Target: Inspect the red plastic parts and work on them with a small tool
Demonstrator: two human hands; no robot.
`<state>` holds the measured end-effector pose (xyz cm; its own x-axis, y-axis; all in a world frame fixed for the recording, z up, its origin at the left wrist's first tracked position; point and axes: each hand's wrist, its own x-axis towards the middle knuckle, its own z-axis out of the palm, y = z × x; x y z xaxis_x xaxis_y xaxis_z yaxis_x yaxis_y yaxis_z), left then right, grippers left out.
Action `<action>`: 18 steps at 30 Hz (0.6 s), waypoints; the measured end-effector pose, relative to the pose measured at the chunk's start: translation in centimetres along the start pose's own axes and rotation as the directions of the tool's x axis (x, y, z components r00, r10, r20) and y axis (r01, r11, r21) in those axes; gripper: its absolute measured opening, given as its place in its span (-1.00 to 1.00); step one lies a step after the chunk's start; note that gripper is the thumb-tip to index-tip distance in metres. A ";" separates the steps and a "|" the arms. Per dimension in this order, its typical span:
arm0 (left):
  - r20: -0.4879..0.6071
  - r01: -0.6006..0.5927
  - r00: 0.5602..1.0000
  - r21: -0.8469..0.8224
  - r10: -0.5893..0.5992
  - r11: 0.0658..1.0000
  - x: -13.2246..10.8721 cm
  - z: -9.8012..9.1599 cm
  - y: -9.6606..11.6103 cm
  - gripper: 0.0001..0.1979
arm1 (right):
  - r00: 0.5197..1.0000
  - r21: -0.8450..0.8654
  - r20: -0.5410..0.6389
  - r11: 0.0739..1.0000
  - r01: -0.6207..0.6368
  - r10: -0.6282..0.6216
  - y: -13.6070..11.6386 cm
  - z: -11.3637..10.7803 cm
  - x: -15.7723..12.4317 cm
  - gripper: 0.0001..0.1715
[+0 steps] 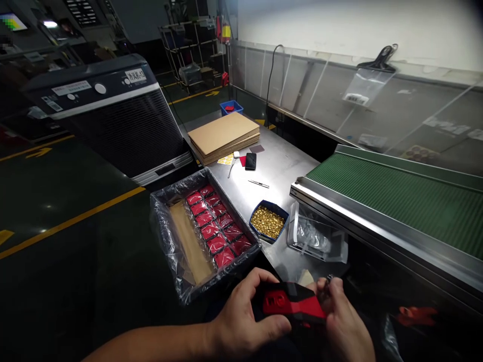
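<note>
Left grip (245,311): closed around red-and-black case (292,304), steadying it in front of the body.
Right grip (345,322): pinched on small dark part (330,279) at case end, exact hold unclear.
Nearby: lined box (177,181) of red packs and blue tray (278,211) of brass bits sit within reach on tabletop (281,176).

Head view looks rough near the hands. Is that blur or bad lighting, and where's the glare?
Head view: the left hand and red-and-black item read clearly; the small dark thing at the right hand is murky. Glare washes the white wall and steel table; wide-angle distortion bends the green conveyor belt.
</note>
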<state>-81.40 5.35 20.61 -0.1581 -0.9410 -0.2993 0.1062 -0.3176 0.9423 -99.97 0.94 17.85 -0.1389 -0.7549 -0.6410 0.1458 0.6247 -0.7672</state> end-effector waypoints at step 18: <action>0.329 0.271 0.887 0.196 -0.324 0.942 4.0 -1.5 1.0 -0.21 | 0.898 -0.393 0.262 0.811 0.433 -0.353 -3.3 2.2 -3.3 -0.42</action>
<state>-80.50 1.08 20.13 -0.4973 -0.6936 -0.5212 -0.1348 -0.5316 0.8362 -97.88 0.91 22.53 0.0809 -0.9508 -0.2990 -0.3264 0.2581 -0.9093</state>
